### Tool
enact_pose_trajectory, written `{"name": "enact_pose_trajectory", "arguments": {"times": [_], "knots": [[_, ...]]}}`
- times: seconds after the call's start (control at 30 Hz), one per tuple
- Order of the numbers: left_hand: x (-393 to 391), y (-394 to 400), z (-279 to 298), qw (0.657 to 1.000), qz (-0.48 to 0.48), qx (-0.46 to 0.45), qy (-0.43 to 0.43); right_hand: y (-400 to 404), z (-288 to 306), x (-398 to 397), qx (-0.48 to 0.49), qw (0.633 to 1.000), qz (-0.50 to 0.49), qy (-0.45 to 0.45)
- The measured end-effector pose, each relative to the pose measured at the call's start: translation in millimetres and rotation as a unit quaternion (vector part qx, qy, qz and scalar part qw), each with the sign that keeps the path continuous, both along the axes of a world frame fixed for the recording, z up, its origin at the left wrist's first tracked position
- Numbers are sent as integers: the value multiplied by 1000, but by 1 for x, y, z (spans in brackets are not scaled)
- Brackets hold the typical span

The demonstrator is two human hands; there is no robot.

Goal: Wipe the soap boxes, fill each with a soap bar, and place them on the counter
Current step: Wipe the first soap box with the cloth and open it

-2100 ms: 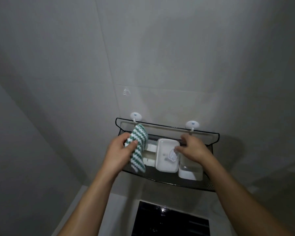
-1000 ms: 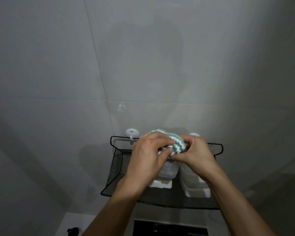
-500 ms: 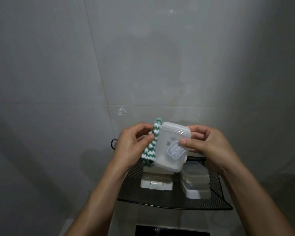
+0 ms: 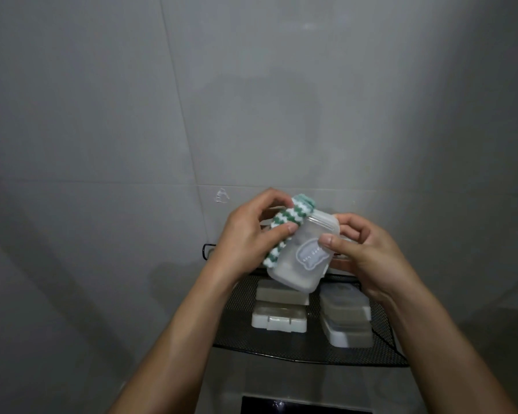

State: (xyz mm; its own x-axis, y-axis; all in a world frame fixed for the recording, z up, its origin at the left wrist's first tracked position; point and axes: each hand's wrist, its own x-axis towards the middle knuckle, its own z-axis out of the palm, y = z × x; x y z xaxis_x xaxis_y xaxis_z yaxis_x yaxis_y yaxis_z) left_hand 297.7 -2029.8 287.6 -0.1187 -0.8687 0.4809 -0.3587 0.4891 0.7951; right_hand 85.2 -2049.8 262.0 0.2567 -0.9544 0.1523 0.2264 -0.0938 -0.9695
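Head view: soap box (image 4: 302,258) is now lifted off the wire shelf (image 4: 281,351) and held tilted above its back edge; a second ago it was hidden behind the hands. Right hand (image 4: 362,252) grip pinches the box, left hand (image 4: 245,237) grip presses the striped cloth (image 4: 281,231) on its side. Wiping underway; other boxes (image 4: 278,319) remain on the shelf.

Frosted, smooth plastic soap box (image 4: 300,258); knitted green-and-white cloth (image 4: 284,231); black wire-mesh metal shelf (image 4: 311,348); glossy tiled wall (image 4: 251,85).
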Motion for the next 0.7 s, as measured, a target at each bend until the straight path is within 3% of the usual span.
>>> {"name": "enact_pose_trajectory", "arguments": {"times": [0.23,0.4,0.5,0.7], "knots": [[3,12,-42,996,23,52,71,2,5,-2,60,994,-9,-93],[-8,16,-55,964,49,89,246,7,-11,11,133,978,-48,-153],[-15,18,-63,944,74,109,303,11,-22,22,156,961,-68,-217],[-5,14,-63,918,68,152,359,12,-21,22,125,980,-63,-140]]}}
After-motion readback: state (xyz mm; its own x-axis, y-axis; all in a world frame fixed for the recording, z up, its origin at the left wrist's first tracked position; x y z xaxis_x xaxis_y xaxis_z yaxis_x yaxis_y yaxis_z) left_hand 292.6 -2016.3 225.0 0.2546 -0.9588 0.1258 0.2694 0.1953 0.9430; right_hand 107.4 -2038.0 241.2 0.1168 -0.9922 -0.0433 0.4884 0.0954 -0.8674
